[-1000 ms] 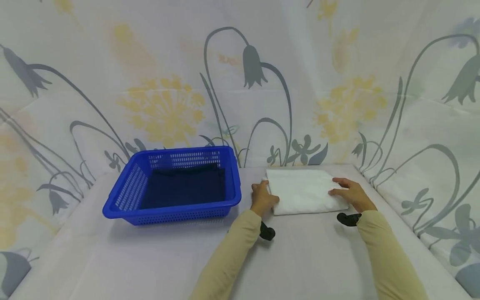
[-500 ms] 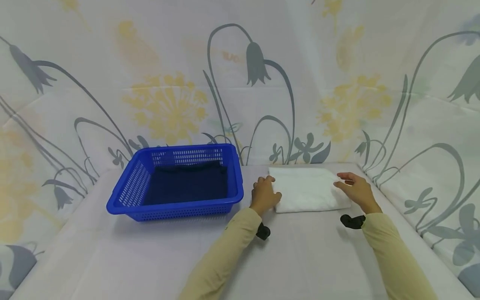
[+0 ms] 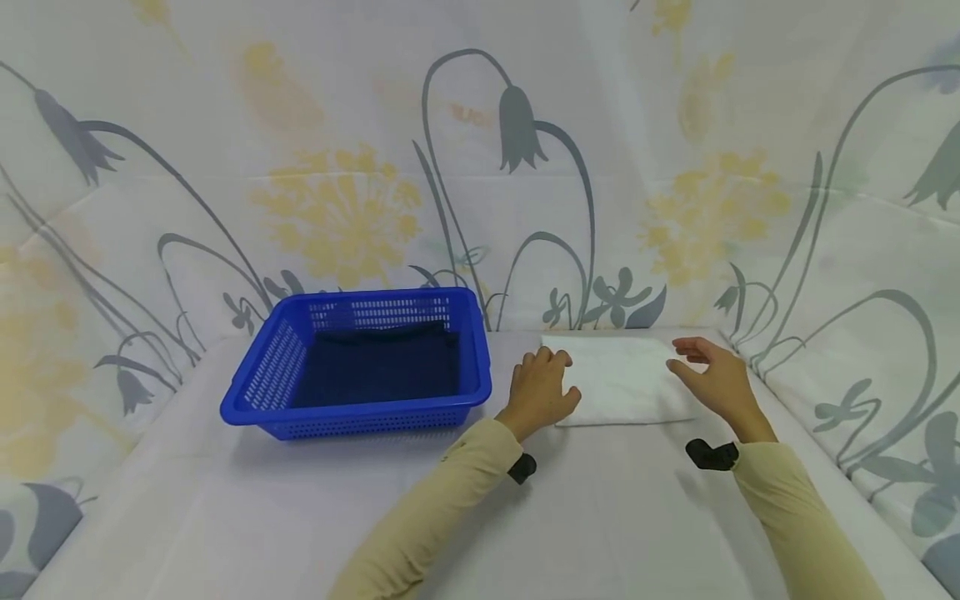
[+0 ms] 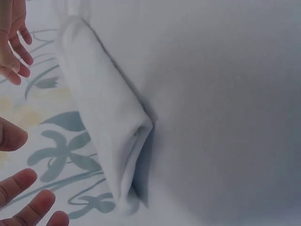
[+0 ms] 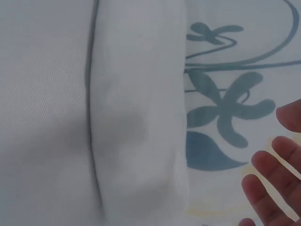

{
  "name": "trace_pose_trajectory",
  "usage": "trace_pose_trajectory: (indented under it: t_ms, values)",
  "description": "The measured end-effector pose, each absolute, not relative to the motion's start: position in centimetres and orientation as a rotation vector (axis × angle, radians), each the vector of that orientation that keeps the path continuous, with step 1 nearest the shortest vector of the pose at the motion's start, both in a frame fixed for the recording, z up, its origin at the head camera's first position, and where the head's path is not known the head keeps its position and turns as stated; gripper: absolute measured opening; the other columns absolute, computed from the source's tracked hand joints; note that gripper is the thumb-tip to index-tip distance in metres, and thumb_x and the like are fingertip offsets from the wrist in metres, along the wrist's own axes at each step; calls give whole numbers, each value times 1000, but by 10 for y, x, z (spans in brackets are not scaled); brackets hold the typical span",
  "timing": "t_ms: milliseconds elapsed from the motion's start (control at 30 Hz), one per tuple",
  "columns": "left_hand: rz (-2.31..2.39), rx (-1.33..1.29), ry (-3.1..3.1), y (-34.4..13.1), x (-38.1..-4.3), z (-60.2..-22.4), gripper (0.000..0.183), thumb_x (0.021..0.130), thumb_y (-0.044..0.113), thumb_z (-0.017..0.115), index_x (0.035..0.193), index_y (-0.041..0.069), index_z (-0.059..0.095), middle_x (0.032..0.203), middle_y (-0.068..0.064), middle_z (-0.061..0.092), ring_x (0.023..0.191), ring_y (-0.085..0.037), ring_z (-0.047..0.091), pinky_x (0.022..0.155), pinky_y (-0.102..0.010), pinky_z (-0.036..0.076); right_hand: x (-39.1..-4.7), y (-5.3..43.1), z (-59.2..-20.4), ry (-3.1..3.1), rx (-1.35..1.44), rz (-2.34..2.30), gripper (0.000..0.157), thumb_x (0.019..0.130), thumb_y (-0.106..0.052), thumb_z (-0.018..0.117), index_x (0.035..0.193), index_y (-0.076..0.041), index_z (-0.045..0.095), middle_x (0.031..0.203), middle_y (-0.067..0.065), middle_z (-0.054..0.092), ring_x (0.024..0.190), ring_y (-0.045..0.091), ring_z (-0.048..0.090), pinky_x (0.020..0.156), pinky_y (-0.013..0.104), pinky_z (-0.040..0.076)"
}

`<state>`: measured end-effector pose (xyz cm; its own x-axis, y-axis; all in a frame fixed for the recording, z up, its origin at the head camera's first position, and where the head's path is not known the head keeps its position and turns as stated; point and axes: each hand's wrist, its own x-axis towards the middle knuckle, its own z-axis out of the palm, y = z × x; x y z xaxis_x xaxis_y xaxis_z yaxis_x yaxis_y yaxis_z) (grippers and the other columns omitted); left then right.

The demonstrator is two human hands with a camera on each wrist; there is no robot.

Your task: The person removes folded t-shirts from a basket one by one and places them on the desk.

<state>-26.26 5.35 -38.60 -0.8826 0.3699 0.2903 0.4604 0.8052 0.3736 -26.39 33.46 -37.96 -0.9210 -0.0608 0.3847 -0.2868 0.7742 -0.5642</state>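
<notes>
A folded white cloth (image 3: 622, 383) lies flat on the table, its layered fold edge visible in the left wrist view. My left hand (image 3: 540, 392) hovers at the cloth's left end, fingers spread and loosely bent, holding nothing. In the left wrist view, its fingers (image 4: 29, 209) are apart from the cloth. Over the cloth's right end, my right hand (image 3: 716, 382) is raised with relaxed fingers and nothing in its grasp. The right wrist view shows the right fingers (image 5: 277, 181) spread, with a gap between them and the cloth (image 5: 138, 103).
Left of the cloth stands a blue perforated plastic basket (image 3: 480, 367) with a dark navy folded cloth (image 3: 378, 371) in it. A white covering lies over the table (image 3: 600, 508). Behind rises a floral-patterned fabric backdrop (image 3: 480, 192), which also borders both sides.
Both hands have come off the white cloth: the left has lifted and shifted slightly right, the right has lifted and drawn back. The cloth stays on the table; the view has shifted slightly.
</notes>
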Motion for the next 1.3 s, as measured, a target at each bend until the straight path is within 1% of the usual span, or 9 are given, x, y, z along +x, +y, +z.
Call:
trace_pose_trajectory:
  t_ms: [233,367,500,633,833,933,1133,1300]
  values:
    - [-561,-746,-2743,46,-258,-376,36,89,32,62,122,15,62,114,-5,56,98,-22,51,76,-31,42,-251,322,-375,-2561,304,827,34,93,-20,63,121,0,60,114,23,64,105,41,56,78,55,44]
    - [-597,-769,-2748,39,-254,-367,34,90,31,62,121,15,62,114,-4,56,98,-22,50,77,-32,42,-245,314,-370,-2531,291,810,33,92,-20,63,120,-1,61,112,22,65,103,40,57,77,54,44]
    - [-626,-782,-2732,31,-249,-360,32,91,31,62,119,15,62,112,-4,57,98,-22,50,79,-34,43,-237,305,-365,-2505,312,775,34,91,-18,65,120,-1,62,112,22,64,102,40,57,77,55,43]
    - [-630,-808,-2713,23,-244,-356,33,91,31,62,119,14,63,111,-4,57,98,-23,51,80,-35,44,-230,295,-361,-2472,403,680,37,86,-16,68,120,-1,61,109,23,64,97,42,57,74,56,43]
    - [-673,-813,-2665,9,-241,-356,32,90,28,64,118,12,63,111,-6,58,97,-24,51,80,-37,44,-223,279,-356,-2410,482,625,40,81,-16,72,118,-4,62,103,19,63,90,40,56,69,51,41]
    - [-690,-805,-2640,0,-241,-357,31,90,26,64,117,11,63,109,-7,58,96,-25,51,79,-38,44,-221,273,-354,-2394,499,647,42,80,-16,73,119,-4,61,104,17,61,90,38,55,70,50,40]
    - [-734,-801,-2645,-17,-237,-358,32,90,24,64,118,10,63,107,-7,56,94,-25,50,76,-37,42,-218,262,-348,-2391,548,727,44,80,-11,74,121,-3,60,108,15,60,94,34,56,73,47,42]
    - [-845,-813,-2614,-33,-231,-352,30,90,22,65,116,9,63,103,-7,55,93,-24,48,77,-36,41,-219,252,-345,-2390,610,750,45,78,-7,75,121,-3,59,110,14,61,94,33,58,75,47,44]
